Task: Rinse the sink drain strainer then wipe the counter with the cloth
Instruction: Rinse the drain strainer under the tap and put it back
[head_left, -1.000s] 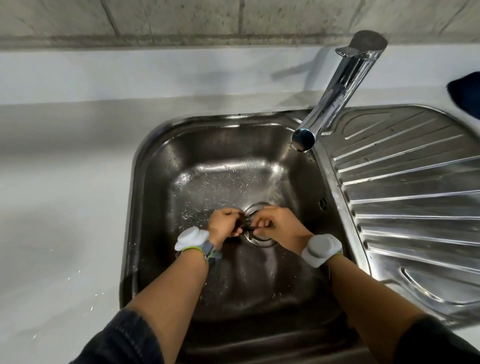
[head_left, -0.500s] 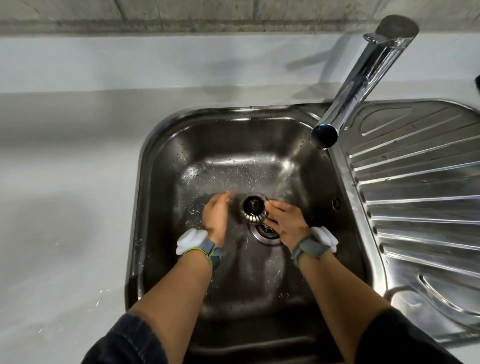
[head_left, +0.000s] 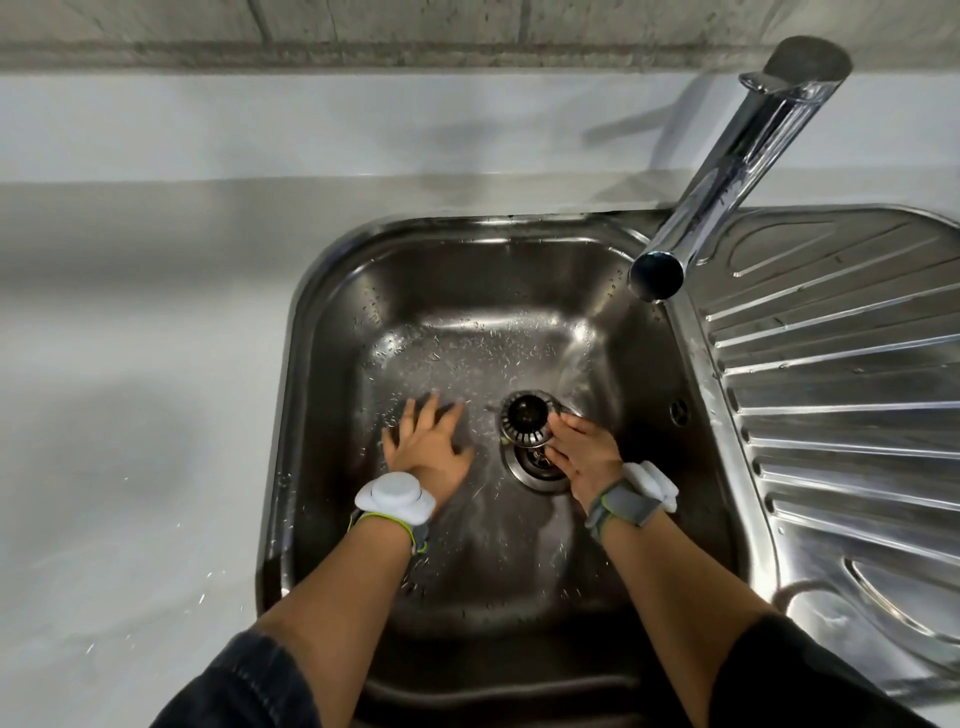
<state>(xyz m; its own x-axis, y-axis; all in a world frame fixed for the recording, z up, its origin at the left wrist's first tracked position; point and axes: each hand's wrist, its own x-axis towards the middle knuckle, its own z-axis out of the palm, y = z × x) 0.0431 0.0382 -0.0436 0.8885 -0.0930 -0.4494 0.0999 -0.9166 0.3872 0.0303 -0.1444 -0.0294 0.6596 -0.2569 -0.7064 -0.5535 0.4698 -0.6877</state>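
The shiny steel sink (head_left: 337, 332) is wet. I see the right hand (head_left: 586, 460) gripping the round metal strainer (head_left: 525, 420) over the drain hole (head_left: 536, 463); the left hand (head_left: 428, 448) is spread open.

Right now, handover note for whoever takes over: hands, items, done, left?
Left hand: open, fingers spread over the sink floor, holding nothing.
Right hand: grip on the strainer, held just above the open drain.
Done: strainer is out of the drain. Cannot tell whether rinsing under the faucet has started.
Left: rinse, reseat the strainer, wipe the counter. The cloth is not in view.
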